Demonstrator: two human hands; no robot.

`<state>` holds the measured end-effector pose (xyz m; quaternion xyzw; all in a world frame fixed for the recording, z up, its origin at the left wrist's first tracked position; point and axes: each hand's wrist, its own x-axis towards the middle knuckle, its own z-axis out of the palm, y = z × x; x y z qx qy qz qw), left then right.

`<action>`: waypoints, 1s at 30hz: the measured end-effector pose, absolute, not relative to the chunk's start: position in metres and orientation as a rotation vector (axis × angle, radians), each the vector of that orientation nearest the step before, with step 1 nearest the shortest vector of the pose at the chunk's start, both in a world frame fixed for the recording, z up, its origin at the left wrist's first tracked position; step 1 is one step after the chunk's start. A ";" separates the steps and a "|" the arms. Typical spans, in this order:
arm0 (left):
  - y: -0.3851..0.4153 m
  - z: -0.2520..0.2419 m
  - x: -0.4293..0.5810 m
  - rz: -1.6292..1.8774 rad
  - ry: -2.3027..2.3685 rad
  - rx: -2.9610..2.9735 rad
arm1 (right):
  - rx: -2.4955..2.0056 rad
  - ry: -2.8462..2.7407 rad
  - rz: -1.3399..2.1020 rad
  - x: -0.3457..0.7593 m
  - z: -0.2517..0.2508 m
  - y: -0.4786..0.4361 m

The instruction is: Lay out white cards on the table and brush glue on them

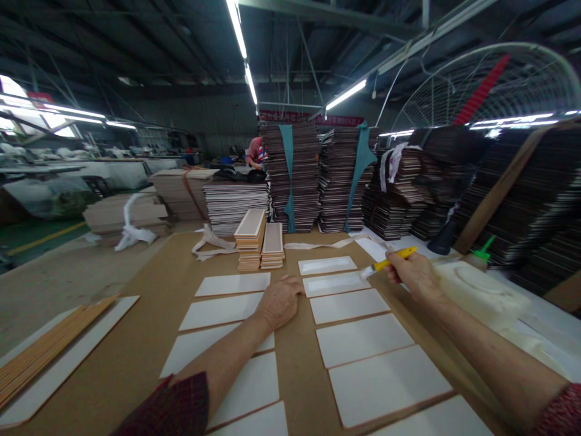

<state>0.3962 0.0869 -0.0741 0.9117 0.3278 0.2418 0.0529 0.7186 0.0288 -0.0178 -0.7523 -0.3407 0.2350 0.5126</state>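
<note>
My right hand is closed round the yellow handle of a paintbrush. The pale bristles touch the right end of a white board, second from the back in the right-hand column. This board and the one behind it carry a glossy wet-looking patch. My left hand lies palm down between the two columns, holding nothing, its fingertips at the left edge of the brushed board. Further white boards lie nearer to me in the right column, and others form the left column, partly under my left forearm.
Two small board stacks stand ahead on the brown tabletop. Behind rise tall dark stacks tied with teal strips. A cream container and a green-nozzled bottle are at right. Brown strips lie left. A person is behind.
</note>
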 end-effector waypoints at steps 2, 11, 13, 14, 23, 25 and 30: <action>0.088 -0.073 0.397 0.733 1.020 2.752 | -1.749 -0.806 0.565 0.714 -0.016 0.023; 0.065 -0.050 0.396 0.646 0.991 2.715 | -1.554 -0.777 0.866 0.666 -0.017 -0.013; 0.042 -0.049 0.392 0.590 0.873 2.749 | -1.543 -0.769 0.924 0.657 -0.021 -0.017; 0.031 -0.050 0.391 0.564 0.817 2.764 | -1.537 -0.767 0.947 0.653 -0.023 -0.017; 0.001 -0.072 0.389 0.581 0.791 2.774 | -1.504 -0.780 1.047 0.630 -0.036 -0.006; 0.000 -0.073 0.390 0.598 0.802 2.770 | -1.515 -0.774 1.052 0.628 -0.037 -0.005; -0.003 -0.073 0.390 0.606 0.806 2.772 | -1.545 -0.768 1.065 0.624 -0.038 -0.006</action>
